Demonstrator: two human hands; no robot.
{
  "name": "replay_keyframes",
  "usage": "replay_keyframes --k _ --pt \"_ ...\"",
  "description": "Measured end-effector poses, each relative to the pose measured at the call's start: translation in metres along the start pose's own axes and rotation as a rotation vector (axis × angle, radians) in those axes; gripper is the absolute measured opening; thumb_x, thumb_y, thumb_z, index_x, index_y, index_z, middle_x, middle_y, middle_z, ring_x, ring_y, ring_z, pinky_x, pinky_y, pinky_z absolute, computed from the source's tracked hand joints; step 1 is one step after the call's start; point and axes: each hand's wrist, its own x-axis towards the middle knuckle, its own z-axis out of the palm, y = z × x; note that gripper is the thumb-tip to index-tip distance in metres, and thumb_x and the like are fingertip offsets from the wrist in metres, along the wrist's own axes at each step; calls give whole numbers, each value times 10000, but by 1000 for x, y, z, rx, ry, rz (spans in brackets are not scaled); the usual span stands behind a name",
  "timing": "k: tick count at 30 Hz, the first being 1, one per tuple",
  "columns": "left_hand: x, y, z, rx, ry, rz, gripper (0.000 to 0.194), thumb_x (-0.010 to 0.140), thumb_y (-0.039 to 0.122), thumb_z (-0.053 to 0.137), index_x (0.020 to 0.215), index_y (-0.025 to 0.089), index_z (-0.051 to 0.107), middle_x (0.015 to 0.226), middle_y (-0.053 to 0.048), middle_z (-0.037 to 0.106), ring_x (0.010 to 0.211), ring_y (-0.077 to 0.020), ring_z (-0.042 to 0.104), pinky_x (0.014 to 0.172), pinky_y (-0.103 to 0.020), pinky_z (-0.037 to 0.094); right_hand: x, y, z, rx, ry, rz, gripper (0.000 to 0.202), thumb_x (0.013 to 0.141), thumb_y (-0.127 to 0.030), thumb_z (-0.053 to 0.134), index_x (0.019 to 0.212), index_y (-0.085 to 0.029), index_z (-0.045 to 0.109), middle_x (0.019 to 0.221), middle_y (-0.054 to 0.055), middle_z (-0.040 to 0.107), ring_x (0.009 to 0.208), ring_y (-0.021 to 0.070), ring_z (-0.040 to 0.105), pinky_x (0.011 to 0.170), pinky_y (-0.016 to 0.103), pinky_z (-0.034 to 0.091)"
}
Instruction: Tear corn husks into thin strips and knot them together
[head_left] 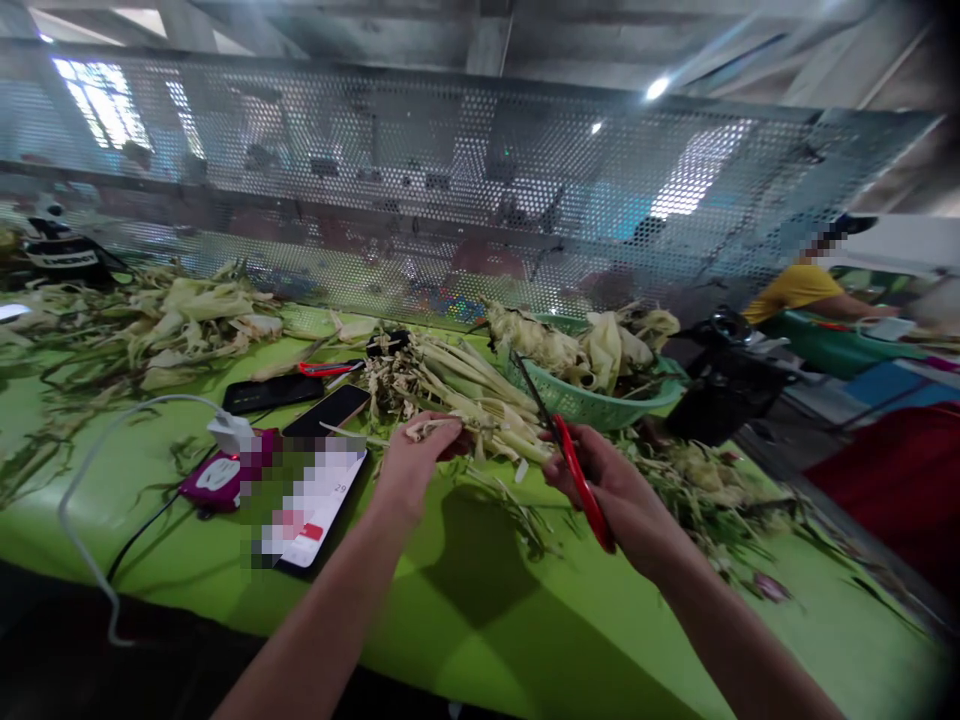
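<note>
My left hand (424, 450) is closed on the root end of a pale plant stalk, in front of a pile of stalks (465, 375). Red-handled scissors (579, 480) are in my right hand (600, 475), their dark blades pointing up and to the left. The fingertips of my right hand are beside the pale stalk ends. Behind the hands, a green basket (577, 405) holds wilted pale leaves (600, 350). Whether the scissor blades are apart is not clear.
Three phones, one lit (330, 510), and a purple power strip (217, 480) with a white cable lie left. Leaf heaps (187, 320) cover the left and right sides of the green table (465, 650). A perforated metal screen (420, 200) stands behind. A person in yellow (799, 290) is far right.
</note>
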Motion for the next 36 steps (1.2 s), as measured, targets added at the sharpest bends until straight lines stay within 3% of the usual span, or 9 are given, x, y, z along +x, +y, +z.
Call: replay_keyframes --k 4,11,23,36 --pt "0 5 -1 -22 126 26 250 641 355 755 771 160 669 697 -36 690 614 -116 616 606 -232 444 -15 8 -21 -233 -100 34 603 742 -515 669 1225 -195 507 846 51 631 718 193 585 636 284 484" --pt "2 3 -3 8 220 46 277 621 376 755 783 167 674 725 -25 668 641 -110 572 598 -227 411 -33 16 -40 -566 -312 35 494 802 -545 559 1217 -280 520 1092 71 641 954 284 608 793 353 491" --pt "-1 4 0 46 212 37 214 637 346 731 748 172 672 707 -22 657 636 -113 557 583 -222 395 -23 13 -21 -574 -386 19 303 813 -475 581 1011 -248 618 922 19 677 828 239 610 725 300 460" --pt "0 3 1 44 206 27 190 638 322 725 744 171 682 686 -11 652 615 -97 553 576 -213 398 -20 18 -19 -517 -337 15 304 742 -493 645 909 -242 682 768 6 667 684 197 581 598 257 437"
